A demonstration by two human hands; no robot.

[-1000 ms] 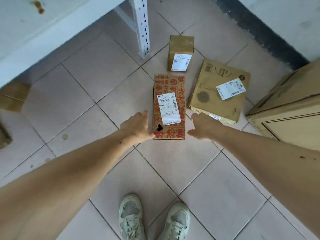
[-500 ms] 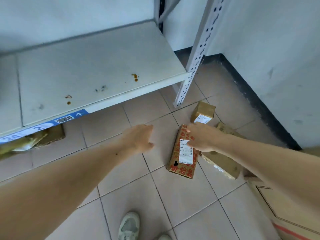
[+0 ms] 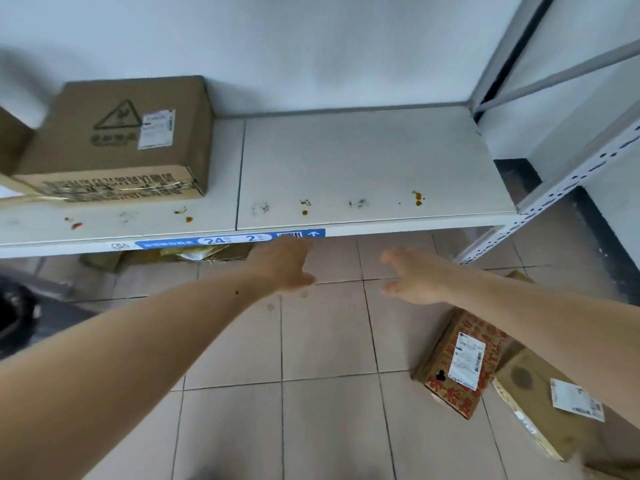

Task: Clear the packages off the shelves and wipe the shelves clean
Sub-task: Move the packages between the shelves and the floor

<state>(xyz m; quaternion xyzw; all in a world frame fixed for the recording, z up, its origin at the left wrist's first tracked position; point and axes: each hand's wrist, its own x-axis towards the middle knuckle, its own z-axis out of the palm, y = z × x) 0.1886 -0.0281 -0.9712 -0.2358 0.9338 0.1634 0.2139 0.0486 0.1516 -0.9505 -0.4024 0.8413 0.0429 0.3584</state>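
Note:
A white shelf point(image 3: 363, 161) runs across the upper half, spotted with orange and dark stains near its front edge. A large brown cardboard box point(image 3: 117, 136) stands on its left part, with the edge of another box at the far left. My left hand point(image 3: 284, 265) and my right hand point(image 3: 412, 278) reach forward just below the shelf's front edge, both empty with fingers loosely apart. On the floor at the lower right lie a red-printed package point(image 3: 457, 362) and a flat brown package point(image 3: 547, 400), partly hidden by my right arm.
A perforated white shelf post point(image 3: 554, 192) stands at the right, with a wall behind it. More packages point(image 3: 194, 252) sit under the shelf on the tiled floor point(image 3: 311, 393). A dark object point(image 3: 17, 306) lies at the far left.
My hands have left the red-printed package on the floor and risen toward the shelf edge. The view has tilted up from the floor to the shelf.

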